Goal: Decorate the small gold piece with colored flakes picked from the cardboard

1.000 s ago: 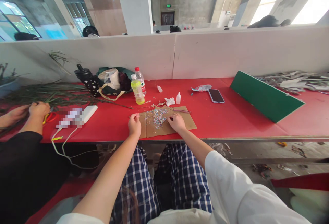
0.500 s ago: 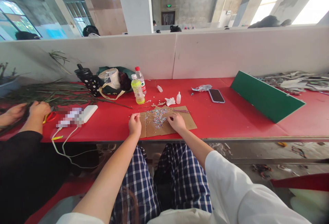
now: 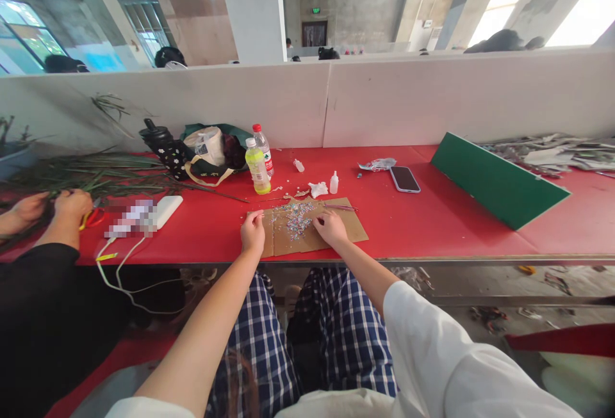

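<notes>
My left hand rests at the near left edge of a flat brown cardboard sheet, its fingertips on the card. A scatter of tiny multicoloured flakes lies in the middle of the sheet. My right hand sits on the card at the right side of that scatter, with its fingertips bunched close to the flakes. Whether either hand pinches something tiny, I cannot tell. A thin reddish stick lies along the far edge of the cardboard, beyond my right hand.
On the red table stand a yellow-green drink bottle, a water bottle, a small dropper bottle and a phone. A tilted green board lies right. A co-worker's hands work among long green leaves at left.
My hands stay on the cardboard with only a slight shift. The co-worker's hands move a little among the leaves.
</notes>
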`<state>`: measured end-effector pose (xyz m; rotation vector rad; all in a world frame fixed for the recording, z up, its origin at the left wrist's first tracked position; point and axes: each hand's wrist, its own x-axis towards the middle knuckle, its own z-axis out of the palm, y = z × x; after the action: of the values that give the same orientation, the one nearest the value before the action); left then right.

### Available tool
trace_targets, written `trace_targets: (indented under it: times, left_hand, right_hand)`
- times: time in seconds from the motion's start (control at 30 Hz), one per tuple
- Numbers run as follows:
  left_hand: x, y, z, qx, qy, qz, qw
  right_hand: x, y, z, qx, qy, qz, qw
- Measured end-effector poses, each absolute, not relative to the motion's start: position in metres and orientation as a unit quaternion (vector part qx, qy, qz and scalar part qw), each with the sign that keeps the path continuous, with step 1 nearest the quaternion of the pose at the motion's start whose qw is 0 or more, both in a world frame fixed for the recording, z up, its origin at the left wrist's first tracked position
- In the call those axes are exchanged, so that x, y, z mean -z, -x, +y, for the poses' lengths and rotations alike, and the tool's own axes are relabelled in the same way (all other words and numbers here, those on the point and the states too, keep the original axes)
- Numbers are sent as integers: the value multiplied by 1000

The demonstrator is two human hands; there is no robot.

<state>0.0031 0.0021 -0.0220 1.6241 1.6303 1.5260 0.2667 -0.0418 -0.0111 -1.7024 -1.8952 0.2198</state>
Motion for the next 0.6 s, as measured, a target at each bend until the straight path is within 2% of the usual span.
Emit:
trace_targets:
  times: [0.6]
  left_hand:
    - [23,-3,2,-537,-584,577,193]
  right_hand:
    - [11,-266,-42,-80,637,-709,290]
